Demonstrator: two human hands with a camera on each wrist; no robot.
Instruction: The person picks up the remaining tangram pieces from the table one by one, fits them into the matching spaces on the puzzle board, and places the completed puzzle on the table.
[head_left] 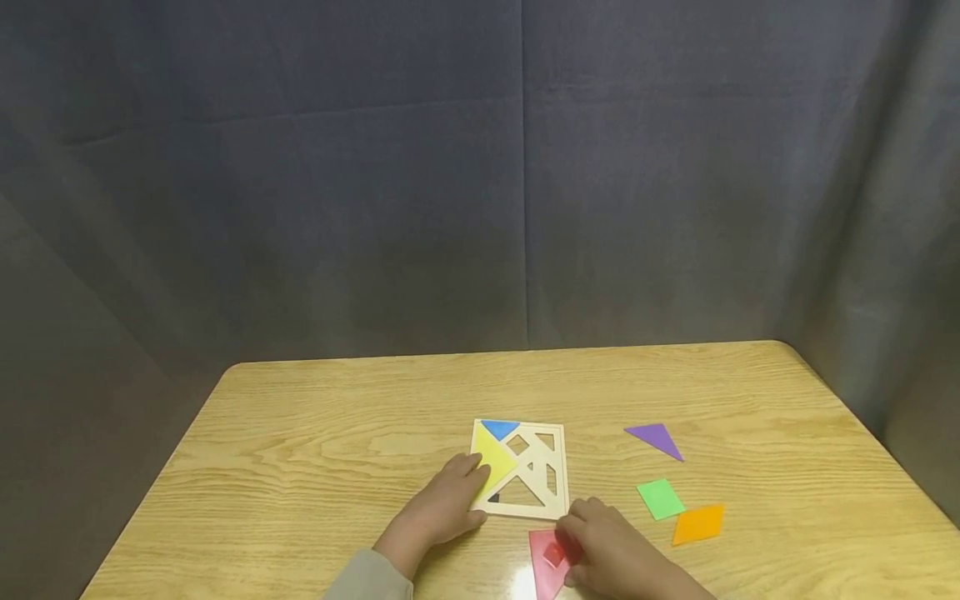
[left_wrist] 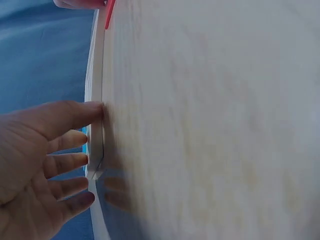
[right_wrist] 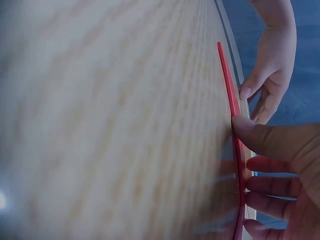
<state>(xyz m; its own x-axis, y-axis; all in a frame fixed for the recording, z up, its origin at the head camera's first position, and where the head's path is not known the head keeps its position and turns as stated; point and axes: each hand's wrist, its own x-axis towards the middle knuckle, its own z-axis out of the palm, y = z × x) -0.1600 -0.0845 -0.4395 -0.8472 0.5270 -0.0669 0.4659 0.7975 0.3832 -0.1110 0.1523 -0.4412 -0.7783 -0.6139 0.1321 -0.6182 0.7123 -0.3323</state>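
A pale wooden tangram board (head_left: 555, 500) lies on the table with a large yellow triangle (head_left: 495, 462) and a small blue triangle (head_left: 500, 428) in it. My left hand (head_left: 446, 504) rests at the board's left side. Its fingertips touch the yellow triangle, and the thumb is against the front edge near the corner. Just in front of the board, my right hand (head_left: 603, 546) pinches a large pinkish-red triangle (head_left: 543, 567) between thumb and fingers. A smaller, deeper red patch shows on that triangle; whether it is a separate piece I cannot tell.
To the right lie a purple triangle (head_left: 657, 440), a green square (head_left: 661, 499) and an orange parallelogram (head_left: 699, 524), the last two close together. Several recesses in the board hold no piece. Behind the wooden table (head_left: 337, 417) hangs a dark grey curtain (head_left: 390, 208).
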